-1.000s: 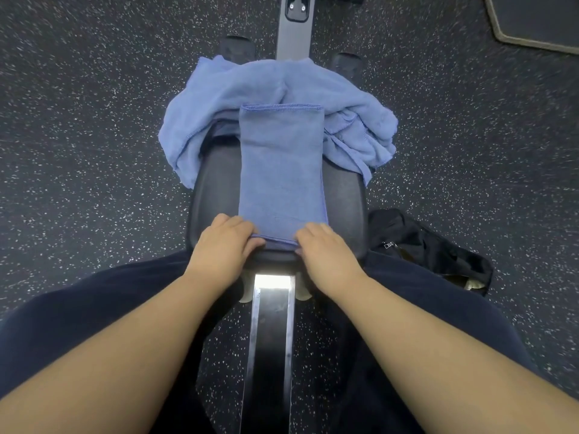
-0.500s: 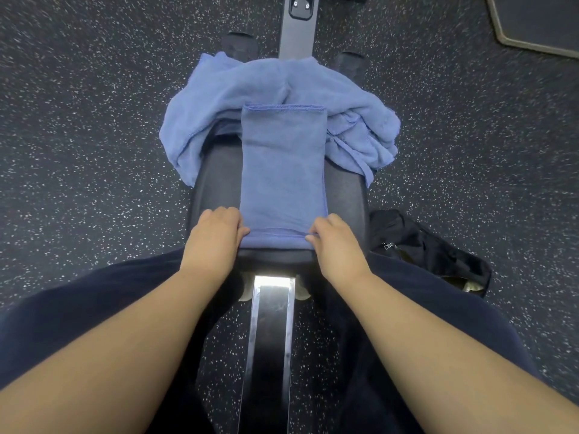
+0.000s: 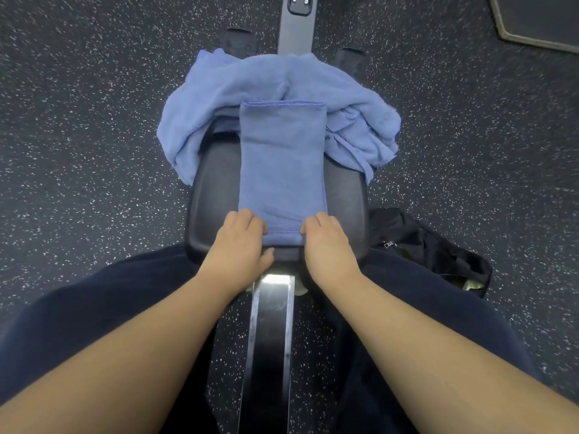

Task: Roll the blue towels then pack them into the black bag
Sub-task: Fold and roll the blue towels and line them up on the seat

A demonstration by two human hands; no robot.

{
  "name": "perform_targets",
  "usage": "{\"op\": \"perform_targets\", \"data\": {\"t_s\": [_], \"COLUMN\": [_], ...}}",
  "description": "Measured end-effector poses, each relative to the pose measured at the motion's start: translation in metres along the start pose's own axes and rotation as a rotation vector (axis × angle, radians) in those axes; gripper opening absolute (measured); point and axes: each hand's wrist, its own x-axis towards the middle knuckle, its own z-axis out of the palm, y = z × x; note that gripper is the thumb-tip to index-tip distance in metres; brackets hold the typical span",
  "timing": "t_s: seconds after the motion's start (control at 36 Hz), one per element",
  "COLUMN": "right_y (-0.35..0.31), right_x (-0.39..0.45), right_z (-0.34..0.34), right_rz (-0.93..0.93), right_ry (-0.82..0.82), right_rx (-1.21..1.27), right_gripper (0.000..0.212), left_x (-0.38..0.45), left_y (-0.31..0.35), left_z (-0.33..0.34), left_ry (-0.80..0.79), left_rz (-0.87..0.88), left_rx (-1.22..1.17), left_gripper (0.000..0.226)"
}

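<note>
From the head view, looking down past the person's knees: a folded towel (image 3: pixel 282 164) lies as a long strip down the middle of a black padded seat (image 3: pixel 213 195), its far hemmed edge up against a loose heap of blue towels (image 3: pixel 250 79) piled on the seat's far end. The left hand (image 3: pixel 241 242) and the right hand (image 3: pixel 329 242) sit at the two near corners of the strip, fingers curled over the cloth and gripping the near edge, which is turned up into a small first fold of a roll. The thumbs are mostly hidden, so how tightly they pinch I cannot tell.

The black bag (image 3: pixel 432 249) lies slumped on the speckled floor (image 3: pixel 78 151) just right of the seat, beside the person's right leg, and nothing blue shows in it. By my reckoning the job is barely begun: one towel folded and its roll only started, the heap untouched, and all the packing left.

Compared with a second ago, the near edge has moved forward on the seat, away from the body. It then lay flat at the seat's near lip with the hands resting on it; now the hands have advanced with it and a short rolled lip shows between them. The heap and bag have not shifted.
</note>
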Motion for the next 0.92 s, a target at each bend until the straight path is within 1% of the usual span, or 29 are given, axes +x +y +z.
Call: {"op": "perform_targets", "data": {"t_s": [0.06, 0.11, 0.17, 0.19, 0.25, 0.33, 0.36, 0.42, 0.44, 0.53, 0.58, 0.69, 0.78, 0.81, 0.86, 0.89, 0.92], "right_y": [0.000, 0.001, 0.002, 0.002, 0.004, 0.005, 0.006, 0.006, 0.007, 0.010, 0.013, 0.016, 0.018, 0.018, 0.017, 0.017, 0.018], "right_x": [0.002, 0.002, -0.001, -0.002, -0.002, -0.002, -0.001, 0.001, 0.001, 0.001, 0.002, 0.005, 0.006, 0.007, 0.007, 0.008, 0.009], "right_z": [0.004, 0.005, 0.006, 0.008, 0.011, 0.013, 0.014, 0.013, 0.014, 0.018, 0.019, 0.016, 0.015, 0.013, 0.007, 0.005, 0.004], "right_rz": [-0.001, -0.011, 0.001, 0.005, 0.005, 0.000, -0.009, -0.015, -0.016, -0.030, -0.061, -0.078, -0.040, -0.032, -0.028, -0.022, -0.022], "right_ry": [0.059, 0.097, 0.060, 0.068, 0.085, 0.085, 0.092, 0.100, 0.116, 0.231, 0.263, 0.253, 0.254, 0.256, 0.215, 0.179, 0.157], "right_rx": [0.027, 0.021, 0.008, 0.003, -0.022, -0.041, -0.051, -0.061, -0.056, -0.047, -0.048, -0.046, -0.077, -0.080, -0.072, -0.075, -0.073], "right_gripper": [0.023, 0.022, 0.026, 0.025, 0.023, 0.031, 0.032, 0.034, 0.036, 0.036, 0.032, 0.025, 0.028, 0.025, 0.007, 0.007, 0.012], "left_x": [0.001, 0.004, 0.006, 0.006, 0.006, 0.007, 0.008, 0.009, 0.010, 0.013, 0.015, 0.018, 0.019, 0.019, 0.019, 0.019, 0.018], "left_y": [-0.001, -0.001, -0.001, -0.001, -0.003, -0.004, -0.004, -0.003, -0.004, -0.005, -0.005, -0.009, -0.009, -0.009, -0.006, -0.005, -0.005], "left_z": [0.004, 0.008, 0.011, 0.012, 0.013, 0.013, 0.011, 0.008, 0.008, 0.008, 0.007, 0.004, 0.001, 0.000, -0.002, -0.001, -0.001], "left_ry": [0.030, 0.099, 0.158, 0.172, 0.164, 0.111, 0.099, 0.095, 0.104, 0.127, 0.120, 0.123, 0.085, 0.069, 0.060, 0.064, 0.070], "left_rz": [0.004, 0.011, 0.008, 0.012, 0.017, -0.028, -0.036, -0.052, -0.069, -0.131, -0.163, -0.164, -0.205, -0.225, -0.266, -0.296, -0.345], "left_rx": [0.014, 0.022, 0.027, 0.032, 0.048, 0.052, 0.046, 0.032, 0.032, 0.047, 0.061, 0.042, 0.005, -0.003, -0.013, -0.041, -0.086], "left_gripper": [0.035, 0.029, 0.019, 0.019, 0.017, 0.034, 0.031, 0.015, 0.011, 0.019, 0.023, 0.026, 0.028, 0.028, 0.027, 0.024, 0.019]}}
